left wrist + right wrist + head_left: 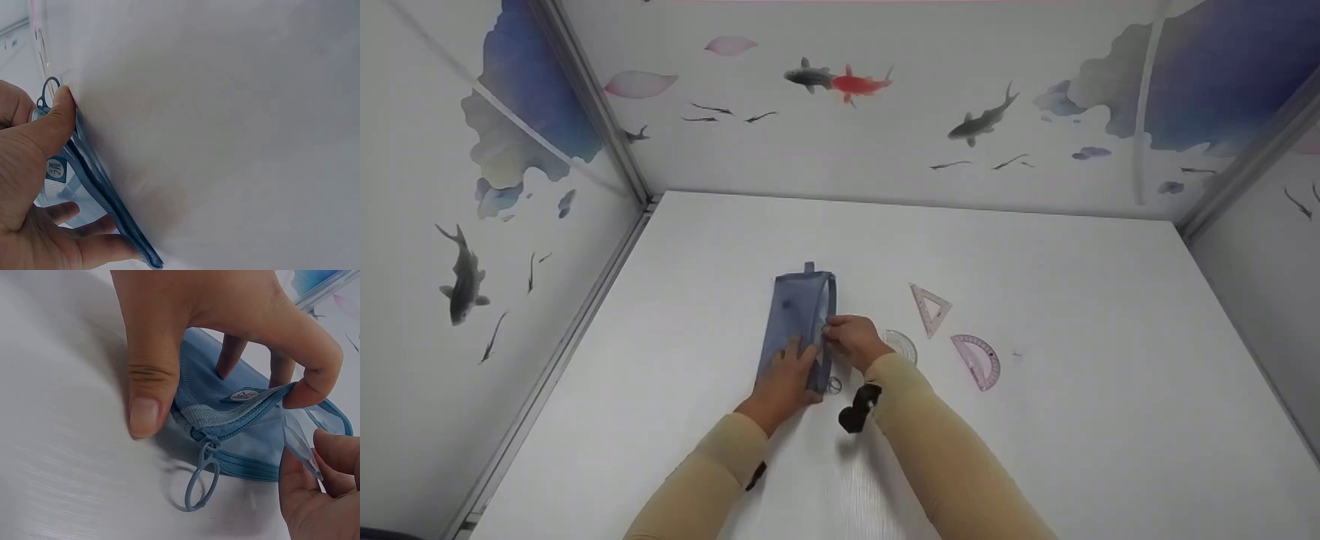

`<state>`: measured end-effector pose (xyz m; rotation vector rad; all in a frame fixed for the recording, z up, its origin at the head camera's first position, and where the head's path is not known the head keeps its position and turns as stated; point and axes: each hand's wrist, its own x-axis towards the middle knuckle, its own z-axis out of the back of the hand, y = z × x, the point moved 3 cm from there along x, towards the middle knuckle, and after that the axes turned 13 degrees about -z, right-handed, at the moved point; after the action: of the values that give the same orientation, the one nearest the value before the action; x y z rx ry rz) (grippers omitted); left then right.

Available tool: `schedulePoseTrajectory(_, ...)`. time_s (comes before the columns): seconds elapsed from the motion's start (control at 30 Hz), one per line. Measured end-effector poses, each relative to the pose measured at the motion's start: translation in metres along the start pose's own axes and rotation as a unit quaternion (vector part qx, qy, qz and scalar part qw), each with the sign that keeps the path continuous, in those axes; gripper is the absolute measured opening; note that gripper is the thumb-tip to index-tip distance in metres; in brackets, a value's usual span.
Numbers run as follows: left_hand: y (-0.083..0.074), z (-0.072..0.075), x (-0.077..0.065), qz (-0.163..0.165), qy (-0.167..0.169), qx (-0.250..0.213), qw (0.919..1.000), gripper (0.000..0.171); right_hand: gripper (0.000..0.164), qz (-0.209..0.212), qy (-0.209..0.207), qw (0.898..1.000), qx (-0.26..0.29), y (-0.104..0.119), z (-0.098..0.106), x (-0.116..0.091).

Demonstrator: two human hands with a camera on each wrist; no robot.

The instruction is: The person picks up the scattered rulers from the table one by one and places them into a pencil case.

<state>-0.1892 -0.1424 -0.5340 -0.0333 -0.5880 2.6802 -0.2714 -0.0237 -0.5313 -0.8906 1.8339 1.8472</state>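
Observation:
A blue mesh zip pencil case (pixel 791 311) lies on the table with its zipper side open. My left hand (pixel 784 382) spans it, thumb at the end by the zipper ring (pixel 202 484). Its curled index finger (pixel 312 385) holds up the zipper edge, and the other fingers rest on the mesh. At the opening, my right hand (pixel 855 337) pinches a thin, clear plastic piece (pixel 301 444) between thumb and fingers. That piece reaches into the mouth of the case; its far part is hidden.
Right of the case lie a clear protractor (pixel 901 343), partly behind my right wrist, a pink set square (pixel 931 309) and a pink protractor (pixel 981 361). A small pale scrap (pixel 1017 354) is farther right. Walls with painted fish stand around the white table (pixel 1072 300).

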Motion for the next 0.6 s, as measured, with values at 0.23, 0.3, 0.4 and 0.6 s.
schedulePoseTrajectory(0.23, 0.0008, -0.0003, 0.0003, -0.007, -0.004, -0.003, 1.0000, 0.074, 0.040, 0.002, 0.022, 1.000, -0.018, -0.0012, -0.0023, 0.0010)
schedulePoseTrajectory(0.3, 0.0008, -0.0001, 0.0000, -0.009, -0.005, -0.003, 0.9999, 0.073, 0.041, 0.007, 0.026, 0.999, -0.030, -0.0015, -0.0032, 0.0011)
schedulePoseTrajectory(0.4, 0.0010, 0.0000, -0.0002, -0.009, -0.004, -0.006, 0.9999, 0.074, 0.040, 0.011, 0.024, 0.998, -0.049, -0.0019, -0.0047, 0.0013)
schedulePoseTrajectory(0.6, 0.0016, -0.0007, -0.0003, -0.004, 0.000, -0.011, 0.9999, 0.074, 0.039, 0.009, 0.032, 0.997, -0.073, -0.0016, -0.0075, 0.0002)
